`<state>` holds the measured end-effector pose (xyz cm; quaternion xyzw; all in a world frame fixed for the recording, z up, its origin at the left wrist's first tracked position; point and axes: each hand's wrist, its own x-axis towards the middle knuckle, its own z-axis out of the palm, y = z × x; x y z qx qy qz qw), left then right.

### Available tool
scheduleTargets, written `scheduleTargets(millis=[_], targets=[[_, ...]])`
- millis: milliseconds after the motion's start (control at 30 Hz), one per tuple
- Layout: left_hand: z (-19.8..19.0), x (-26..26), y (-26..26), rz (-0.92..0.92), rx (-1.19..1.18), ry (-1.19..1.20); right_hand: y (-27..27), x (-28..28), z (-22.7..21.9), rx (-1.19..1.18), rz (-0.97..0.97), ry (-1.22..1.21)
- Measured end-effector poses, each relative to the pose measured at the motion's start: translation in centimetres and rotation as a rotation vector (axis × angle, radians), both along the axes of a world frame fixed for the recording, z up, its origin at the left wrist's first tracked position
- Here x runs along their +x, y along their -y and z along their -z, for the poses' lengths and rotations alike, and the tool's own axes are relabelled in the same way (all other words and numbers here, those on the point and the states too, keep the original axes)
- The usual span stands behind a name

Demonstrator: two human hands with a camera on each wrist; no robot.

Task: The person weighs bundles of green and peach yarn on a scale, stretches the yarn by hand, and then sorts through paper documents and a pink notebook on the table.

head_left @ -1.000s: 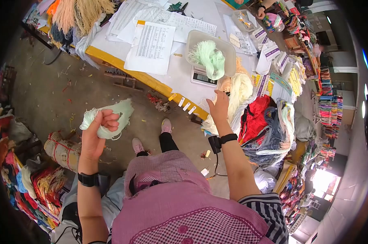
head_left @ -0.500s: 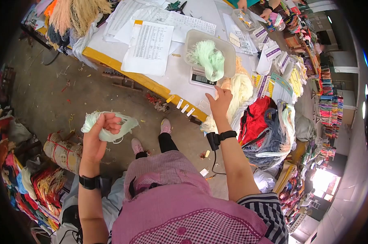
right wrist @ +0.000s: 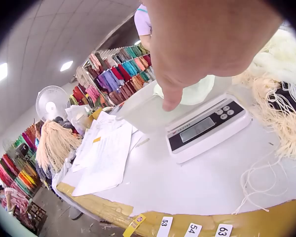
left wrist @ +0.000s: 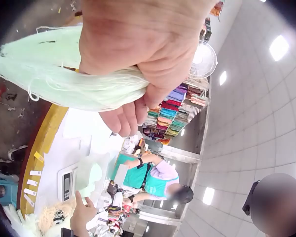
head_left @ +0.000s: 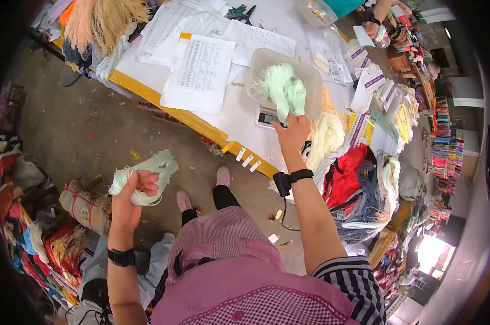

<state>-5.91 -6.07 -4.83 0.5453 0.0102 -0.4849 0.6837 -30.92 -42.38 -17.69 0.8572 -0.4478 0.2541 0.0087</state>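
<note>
The biggest change is on the right: the right hand (head_left: 292, 134), which a second ago hung over the front edge of the surface (head_left: 239, 111) near the pale yarn heap, has moved up to the scale (head_left: 267, 116) and now touches the hank of mint yarn (head_left: 283, 89) hanging out of the tub (head_left: 266, 60) on it; whether its fingers pinch the strands or only rest on them I cannot tell, though the right wrist view shows a finger pointing down at the tub's near wall. That reads as work on the weighed lot, adding to it or taking from it, being in hand. The left hand (head_left: 128, 197) has hardly moved: it stays out over the floor (head_left: 77, 124), fingers curled tight round a second mint bundle (head_left: 147, 170), both ends fanning out past the fist. The surface is white with a yellow front edge, number tags (head_left: 247, 158) stuck along that edge, printed sheets (head_left: 199, 67) spread toward its far left corner, and straw-coloured tassels (head_left: 104, 16) hanging off that corner. At its right end lie cream yarn (head_left: 327, 135), a red and blue heap (head_left: 353, 179) and labelled card packs (head_left: 375, 92). The room is a workshop: a littered concrete floor, coloured hanks along the walls, a wall fan (right wrist: 50, 102), and another person (left wrist: 155, 177) at the far side.
</note>
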Motion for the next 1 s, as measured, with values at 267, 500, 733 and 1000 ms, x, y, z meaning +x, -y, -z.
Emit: scheduleTargets(millis=[267,500,733,1000], targets=[[-0.1,1.4,-1.7,-0.137,-0.173,-0.125,0.4,3.0,-2.8,-0.048,-0.091,0.015],[-6.6,2.8,-4.0,0.049,-0.754,-0.089,-11.3,14.0,-19.3,0.674,-0.568,0.456],[-16.3,2.3,-4.2,0.115,-0.294,0.585,-25.5,16.0,-25.2,0.880,-1.148,0.008],[-10.0,3.3,-4.4,0.615,0.139,0.478,-24.9,14.5,-15.1,1.110,-0.851,0.657]])
